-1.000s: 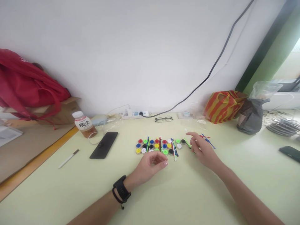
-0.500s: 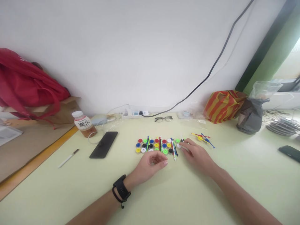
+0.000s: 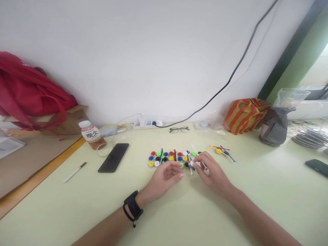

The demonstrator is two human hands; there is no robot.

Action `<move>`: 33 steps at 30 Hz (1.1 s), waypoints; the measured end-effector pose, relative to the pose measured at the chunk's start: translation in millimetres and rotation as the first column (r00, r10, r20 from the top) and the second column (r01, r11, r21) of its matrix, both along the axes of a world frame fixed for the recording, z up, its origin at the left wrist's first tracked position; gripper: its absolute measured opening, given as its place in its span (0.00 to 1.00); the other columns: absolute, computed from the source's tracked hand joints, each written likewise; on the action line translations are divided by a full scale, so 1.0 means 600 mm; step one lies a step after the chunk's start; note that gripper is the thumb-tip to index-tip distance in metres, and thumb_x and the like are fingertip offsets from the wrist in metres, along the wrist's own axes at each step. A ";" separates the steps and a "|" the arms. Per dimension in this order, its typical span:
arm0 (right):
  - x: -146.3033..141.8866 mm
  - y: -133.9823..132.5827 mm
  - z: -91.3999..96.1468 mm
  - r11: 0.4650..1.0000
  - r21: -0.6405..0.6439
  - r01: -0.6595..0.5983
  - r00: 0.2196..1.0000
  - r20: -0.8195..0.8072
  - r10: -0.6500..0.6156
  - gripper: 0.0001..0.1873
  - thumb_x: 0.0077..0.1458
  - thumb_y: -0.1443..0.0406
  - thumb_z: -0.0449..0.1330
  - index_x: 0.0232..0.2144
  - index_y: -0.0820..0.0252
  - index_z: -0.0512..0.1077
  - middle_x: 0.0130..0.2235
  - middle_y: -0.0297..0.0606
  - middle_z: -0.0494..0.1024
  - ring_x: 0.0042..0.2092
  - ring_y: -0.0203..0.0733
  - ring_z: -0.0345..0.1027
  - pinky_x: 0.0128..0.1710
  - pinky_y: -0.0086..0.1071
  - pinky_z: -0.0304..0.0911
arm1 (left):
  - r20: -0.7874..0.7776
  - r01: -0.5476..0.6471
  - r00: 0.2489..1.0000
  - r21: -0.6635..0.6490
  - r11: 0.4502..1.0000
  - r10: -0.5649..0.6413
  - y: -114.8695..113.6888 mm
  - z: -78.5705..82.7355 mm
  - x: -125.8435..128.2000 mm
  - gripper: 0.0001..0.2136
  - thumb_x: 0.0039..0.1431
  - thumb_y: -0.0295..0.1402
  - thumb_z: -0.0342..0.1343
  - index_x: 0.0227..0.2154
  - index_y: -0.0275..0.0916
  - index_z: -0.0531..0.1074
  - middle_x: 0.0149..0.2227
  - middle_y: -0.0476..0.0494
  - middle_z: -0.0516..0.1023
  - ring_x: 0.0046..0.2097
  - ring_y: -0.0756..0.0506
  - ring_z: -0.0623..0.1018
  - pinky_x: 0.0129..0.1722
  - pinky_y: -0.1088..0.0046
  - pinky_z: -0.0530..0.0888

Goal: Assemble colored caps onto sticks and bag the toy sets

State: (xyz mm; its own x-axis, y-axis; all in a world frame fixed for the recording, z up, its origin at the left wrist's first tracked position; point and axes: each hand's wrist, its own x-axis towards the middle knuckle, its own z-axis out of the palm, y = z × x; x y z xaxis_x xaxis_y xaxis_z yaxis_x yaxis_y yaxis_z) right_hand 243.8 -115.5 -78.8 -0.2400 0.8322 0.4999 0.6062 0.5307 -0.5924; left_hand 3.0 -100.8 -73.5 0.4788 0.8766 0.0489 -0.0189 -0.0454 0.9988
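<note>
A cluster of small coloured plastic discs and thin sticks (image 3: pixel 169 158) lies in rows on the pale green table (image 3: pixel 179 212). My right hand (image 3: pixel 211 172) pinches a white stick with a white disc on it just in front of the cluster's right end. My left hand (image 3: pixel 164 177), with a black watch at the wrist, rests curled on the table below the cluster, its fingers loosely bent; whether anything is in them is hidden. A few assembled stick pieces in yellow, red and blue (image 3: pixel 221 151) lie to the right.
A black phone (image 3: pixel 113 157), a white pen (image 3: pixel 75 172) and a drink bottle (image 3: pixel 91 135) lie at the left. Glasses (image 3: pixel 179 130) and a power strip (image 3: pixel 148 124) sit by the wall. Striped bag (image 3: pixel 244 114), grey bag (image 3: pixel 275 127) and another phone (image 3: pixel 316 167) are at the right.
My right hand came from the pieces at the right to the cluster's right end, picked up a white stick with a disc and lifted it. My left hand shifted slightly toward it.
</note>
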 end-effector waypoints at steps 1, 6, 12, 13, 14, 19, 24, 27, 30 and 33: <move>-0.011 -0.006 0.000 0.999 0.008 -0.041 0.999 -0.018 0.041 0.06 0.69 0.63 0.52 0.42 0.53 0.69 0.40 0.41 0.72 0.35 0.43 0.67 0.35 0.37 0.67 | 0.012 0.016 1.000 -0.014 1.000 -0.016 -0.001 0.000 0.001 0.19 0.58 0.42 0.69 0.48 0.39 0.77 0.42 0.40 0.81 0.44 0.44 0.80 0.49 0.63 0.77; -0.050 -0.022 -0.013 0.977 0.034 -0.213 0.977 -0.010 0.213 0.08 0.68 0.68 0.52 0.45 0.52 0.69 0.42 0.41 0.72 0.38 0.44 0.69 0.37 0.36 0.67 | 0.042 0.133 0.991 -0.060 0.989 -0.130 0.000 -0.002 0.000 0.15 0.59 0.40 0.68 0.46 0.37 0.79 0.44 0.38 0.82 0.47 0.42 0.82 0.53 0.61 0.77; -0.041 -0.016 -0.012 0.965 0.047 -0.258 0.964 -0.057 0.261 0.14 0.71 0.68 0.45 0.49 0.53 0.69 0.41 0.42 0.72 0.42 0.45 0.70 0.42 0.38 0.68 | 0.035 0.068 0.997 -0.111 0.991 -0.064 0.007 -0.005 -0.002 0.17 0.57 0.42 0.69 0.43 0.35 0.79 0.39 0.39 0.84 0.40 0.43 0.83 0.46 0.63 0.80; -0.038 -0.016 -0.011 0.967 0.044 -0.251 0.965 -0.071 0.253 0.14 0.72 0.68 0.44 0.49 0.53 0.69 0.40 0.42 0.72 0.41 0.45 0.69 0.41 0.38 0.68 | 0.033 0.050 0.998 -0.106 0.993 -0.047 0.008 -0.005 -0.002 0.17 0.57 0.42 0.69 0.43 0.35 0.79 0.39 0.39 0.84 0.40 0.43 0.83 0.46 0.64 0.80; -0.035 -0.017 -0.010 0.972 0.032 -0.234 0.968 -0.085 0.236 0.14 0.72 0.67 0.44 0.48 0.53 0.68 0.39 0.41 0.72 0.40 0.45 0.69 0.41 0.38 0.68 | 0.030 0.038 0.999 -0.099 0.994 -0.035 0.009 -0.005 -0.002 0.17 0.56 0.41 0.70 0.43 0.35 0.79 0.39 0.39 0.84 0.41 0.43 0.83 0.46 0.64 0.80; -0.037 -0.027 -0.010 0.972 -0.145 -0.184 0.961 -0.234 0.148 0.10 0.73 0.62 0.44 0.50 0.51 0.63 0.37 0.37 0.74 0.35 0.42 0.70 0.38 0.36 0.68 | 0.036 0.036 0.999 -0.059 0.998 -0.034 0.011 -0.007 -0.002 0.17 0.54 0.37 0.72 0.43 0.36 0.79 0.43 0.37 0.83 0.45 0.41 0.83 0.50 0.62 0.79; -0.051 -0.033 0.002 0.943 -0.215 -0.254 0.928 -0.328 0.175 0.09 0.72 0.61 0.49 0.44 0.53 0.69 0.40 0.38 0.77 0.39 0.41 0.71 0.40 0.34 0.69 | 0.052 0.055 0.997 -0.049 0.997 -0.053 0.005 0.001 -0.001 0.16 0.54 0.36 0.72 0.44 0.36 0.78 0.43 0.37 0.84 0.46 0.40 0.83 0.50 0.60 0.79; -0.056 -0.032 0.006 0.951 -0.202 -0.233 0.940 -0.295 0.168 0.09 0.70 0.62 0.53 0.40 0.54 0.72 0.38 0.38 0.76 0.39 0.42 0.70 0.39 0.34 0.67 | 0.051 0.051 0.997 -0.006 0.999 -0.051 0.000 0.006 0.001 0.15 0.55 0.36 0.71 0.44 0.36 0.79 0.44 0.37 0.84 0.46 0.40 0.83 0.50 0.61 0.79; -0.057 -0.032 0.002 0.959 -0.181 -0.220 0.948 -0.272 0.166 0.09 0.70 0.62 0.53 0.38 0.54 0.73 0.37 0.38 0.75 0.37 0.41 0.69 0.38 0.34 0.66 | 0.046 0.036 0.998 0.034 0.999 -0.037 -0.002 0.004 0.002 0.15 0.57 0.36 0.70 0.45 0.36 0.79 0.44 0.36 0.84 0.46 0.40 0.83 0.50 0.61 0.79; -0.057 -0.033 -0.002 0.963 -0.173 -0.206 0.951 -0.266 0.156 0.09 0.70 0.63 0.53 0.39 0.54 0.73 0.37 0.38 0.75 0.36 0.41 0.69 0.38 0.34 0.66 | 0.022 0.020 1.000 0.076 0.997 -0.022 -0.003 0.001 0.003 0.14 0.59 0.36 0.68 0.45 0.36 0.79 0.45 0.36 0.84 0.46 0.40 0.83 0.50 0.62 0.79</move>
